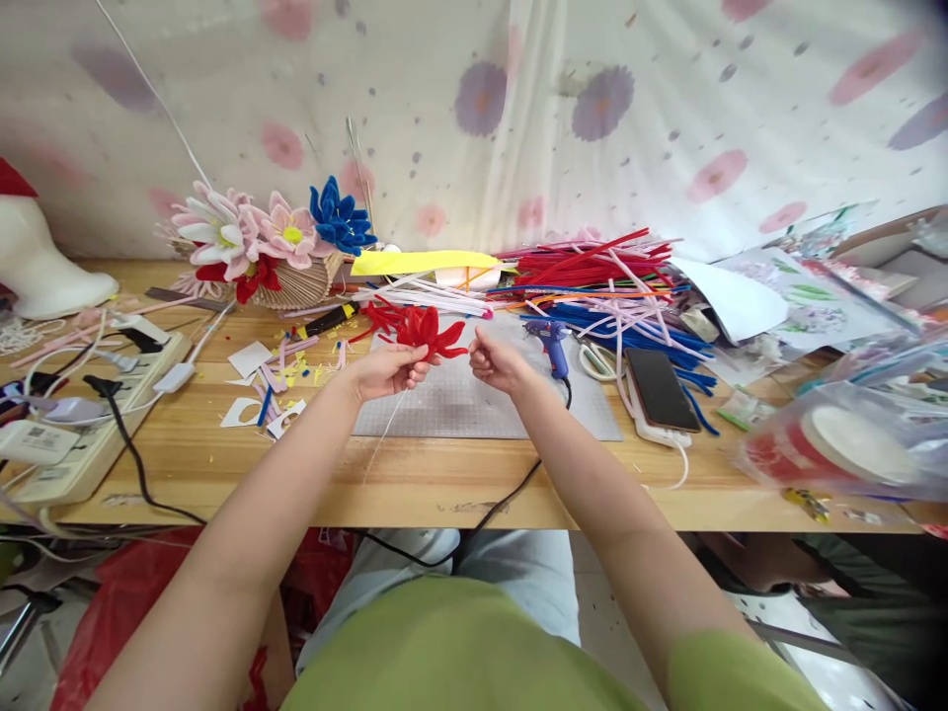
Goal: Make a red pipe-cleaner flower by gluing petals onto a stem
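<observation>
A red fuzzy flower [428,330] is held above the grey mat [474,405] by my left hand [392,369], whose fingers are pinched at its base. A thin pale strand hangs below that hand. To the right of the flower, a small gap away, is my right hand [496,361], its fingers curled closed; whatever they may hold is too small to make out. A blue glue gun [549,344] rests on the mat just right of my right hand.
Behind lie red pipe cleaners [592,265] and a yellow strip [422,262]. Finished flowers [285,232] stand back left, near a power strip [96,434]. Right are scissors [596,361], a phone [662,390] and a bagged tub [836,444]. The glue gun's black cord crosses the table's front edge.
</observation>
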Tool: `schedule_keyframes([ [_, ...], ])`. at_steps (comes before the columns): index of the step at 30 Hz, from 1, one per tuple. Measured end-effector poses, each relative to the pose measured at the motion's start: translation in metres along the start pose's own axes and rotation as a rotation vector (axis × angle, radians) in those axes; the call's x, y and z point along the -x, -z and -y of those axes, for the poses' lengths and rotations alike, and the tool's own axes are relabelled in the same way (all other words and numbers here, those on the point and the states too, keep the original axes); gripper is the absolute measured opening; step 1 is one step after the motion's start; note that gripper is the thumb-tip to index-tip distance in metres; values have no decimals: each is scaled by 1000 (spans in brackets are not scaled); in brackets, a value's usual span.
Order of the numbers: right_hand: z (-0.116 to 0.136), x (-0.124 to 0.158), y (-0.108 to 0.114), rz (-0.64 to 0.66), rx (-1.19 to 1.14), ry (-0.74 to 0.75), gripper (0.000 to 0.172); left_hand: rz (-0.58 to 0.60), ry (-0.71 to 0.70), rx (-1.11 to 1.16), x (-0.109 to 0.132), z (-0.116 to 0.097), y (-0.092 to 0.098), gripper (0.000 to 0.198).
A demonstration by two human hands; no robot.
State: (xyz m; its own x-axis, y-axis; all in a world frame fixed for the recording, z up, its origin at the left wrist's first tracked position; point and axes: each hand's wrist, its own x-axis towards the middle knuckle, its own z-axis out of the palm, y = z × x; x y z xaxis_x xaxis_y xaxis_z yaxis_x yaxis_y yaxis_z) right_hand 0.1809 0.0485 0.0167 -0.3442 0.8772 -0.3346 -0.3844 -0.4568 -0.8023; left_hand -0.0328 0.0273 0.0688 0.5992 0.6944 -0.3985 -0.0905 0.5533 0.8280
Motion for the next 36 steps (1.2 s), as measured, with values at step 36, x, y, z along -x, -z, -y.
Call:
schedule_keyframes([
  [36, -13, 8, -62, 71, -279, -50, 42, -714, -263, -365, -8, 42, -1, 17],
])
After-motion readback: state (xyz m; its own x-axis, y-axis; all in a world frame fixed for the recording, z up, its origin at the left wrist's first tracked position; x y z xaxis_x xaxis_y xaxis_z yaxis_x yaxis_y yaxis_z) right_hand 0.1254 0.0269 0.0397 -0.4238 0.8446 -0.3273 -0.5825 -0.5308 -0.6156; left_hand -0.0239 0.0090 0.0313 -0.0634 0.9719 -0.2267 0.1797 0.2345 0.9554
